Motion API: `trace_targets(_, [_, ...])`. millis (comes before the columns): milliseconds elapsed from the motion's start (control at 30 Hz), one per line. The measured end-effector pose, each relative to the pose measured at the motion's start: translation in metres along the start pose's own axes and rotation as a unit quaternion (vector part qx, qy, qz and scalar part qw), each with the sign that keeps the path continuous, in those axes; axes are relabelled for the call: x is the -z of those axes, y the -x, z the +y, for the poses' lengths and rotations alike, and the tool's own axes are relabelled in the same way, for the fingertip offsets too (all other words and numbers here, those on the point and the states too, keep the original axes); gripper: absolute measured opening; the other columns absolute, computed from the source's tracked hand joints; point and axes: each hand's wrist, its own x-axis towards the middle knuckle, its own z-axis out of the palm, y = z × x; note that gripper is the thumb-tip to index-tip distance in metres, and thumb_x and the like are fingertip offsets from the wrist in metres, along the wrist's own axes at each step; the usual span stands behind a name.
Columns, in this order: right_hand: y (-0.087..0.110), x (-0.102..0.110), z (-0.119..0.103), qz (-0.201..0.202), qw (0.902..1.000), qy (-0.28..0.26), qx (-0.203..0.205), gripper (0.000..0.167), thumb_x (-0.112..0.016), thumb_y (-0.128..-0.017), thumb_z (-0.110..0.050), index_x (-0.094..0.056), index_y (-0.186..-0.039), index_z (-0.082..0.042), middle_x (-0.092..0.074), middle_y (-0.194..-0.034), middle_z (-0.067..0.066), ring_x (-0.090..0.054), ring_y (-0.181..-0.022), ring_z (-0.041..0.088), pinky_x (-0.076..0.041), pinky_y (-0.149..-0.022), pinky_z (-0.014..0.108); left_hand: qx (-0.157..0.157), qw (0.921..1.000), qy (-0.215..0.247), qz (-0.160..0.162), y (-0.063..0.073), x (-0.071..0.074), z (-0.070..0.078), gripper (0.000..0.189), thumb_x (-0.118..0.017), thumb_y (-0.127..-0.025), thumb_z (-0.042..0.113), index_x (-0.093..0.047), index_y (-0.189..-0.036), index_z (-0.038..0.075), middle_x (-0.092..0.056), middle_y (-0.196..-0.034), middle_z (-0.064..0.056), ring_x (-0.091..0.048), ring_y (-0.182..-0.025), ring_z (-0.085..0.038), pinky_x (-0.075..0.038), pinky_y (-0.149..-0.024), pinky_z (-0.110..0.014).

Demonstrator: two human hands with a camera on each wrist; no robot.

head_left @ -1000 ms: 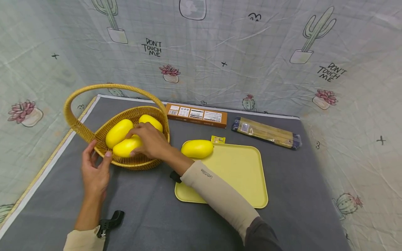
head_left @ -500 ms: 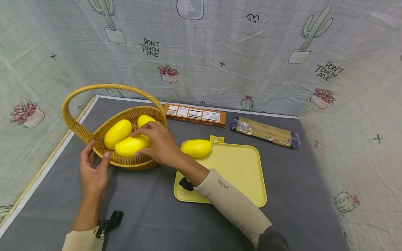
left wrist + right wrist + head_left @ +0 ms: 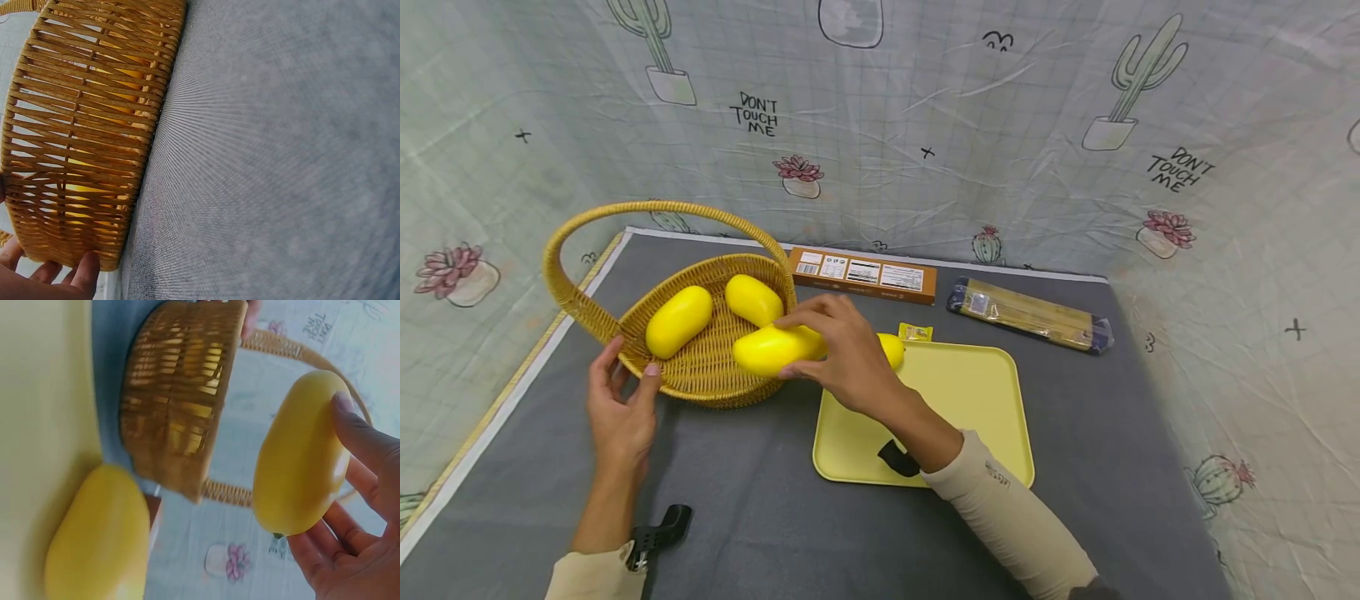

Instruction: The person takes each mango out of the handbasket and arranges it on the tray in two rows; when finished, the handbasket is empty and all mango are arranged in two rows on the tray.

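In the head view a wicker basket [image 3: 711, 371] with a tall arched handle stands at the left. My left hand [image 3: 622, 417] grips its left end, thumb at the rim, fingers against the outer wall. Two yellow mangoes lie inside, one on the left [image 3: 679, 322] and another at the back right [image 3: 753, 300]. My right hand [image 3: 859, 360] holds a third mango [image 3: 767, 350] above the basket's right rim, thumb on one side, fingers on the other. The right wrist view shows its green stem end. Behind that hand, another mango [image 3: 100, 540] rests on the yellow tray [image 3: 958, 400].
Along the back of the table lie a long brown box [image 3: 865, 273] and a plastic-wrapped wooden bundle [image 3: 1028, 315]. A small yellow packet [image 3: 916, 332] sits at the tray's far edge. A printed cloth [image 3: 865, 108] hangs behind and around the table.
My right hand has lifted the mango from inside the basket and carried it right, toward the tray. My left hand has stayed at the basket.
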Motion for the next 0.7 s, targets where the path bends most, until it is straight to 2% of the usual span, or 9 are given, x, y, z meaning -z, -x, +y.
trace_targets(167, [0.017,0.015,0.012,0.02,0.9997,0.01,-0.013,0.056,-0.093,-0.078,-0.033,-0.076,-0.131,-0.021,-0.066,-0.133,-0.001,-0.056,-0.123,0.019,-0.049,-0.101,0.038,0.002,0.9999,-0.011,0.002,0.0,0.0,0.0,0.064,-0.067,-0.104,0.012,-0.042,-0.161,0.025,-0.034,-0.17,-0.001,-0.033,-0.158,-0.02,-0.042,-0.106,-0.008])
trace_targets(500, [0.048,0.044,0.036,0.055,0.9969,0.033,-0.045,0.055,-0.094,-0.079,-0.027,-0.076,-0.13,-0.019,-0.067,-0.132,-0.001,-0.057,-0.125,0.023,-0.05,-0.106,0.045,-0.002,1.0,0.009,0.002,0.0,0.001,-0.002,0.064,-0.069,-0.102,0.011,-0.044,-0.16,0.023,-0.036,-0.169,-0.002,-0.035,-0.157,-0.022,-0.043,-0.103,-0.009])
trace_targets(700, [0.068,0.058,0.056,0.067,0.9929,0.048,-0.086,0.055,-0.094,-0.078,-0.027,-0.076,-0.13,-0.018,-0.068,-0.132,0.002,-0.057,-0.126,0.026,-0.05,-0.107,0.049,0.004,1.0,-0.001,0.002,-0.001,0.001,-0.001,0.064,-0.068,-0.103,0.012,-0.043,-0.16,0.025,-0.035,-0.17,0.0,-0.034,-0.158,-0.021,-0.043,-0.105,-0.008])
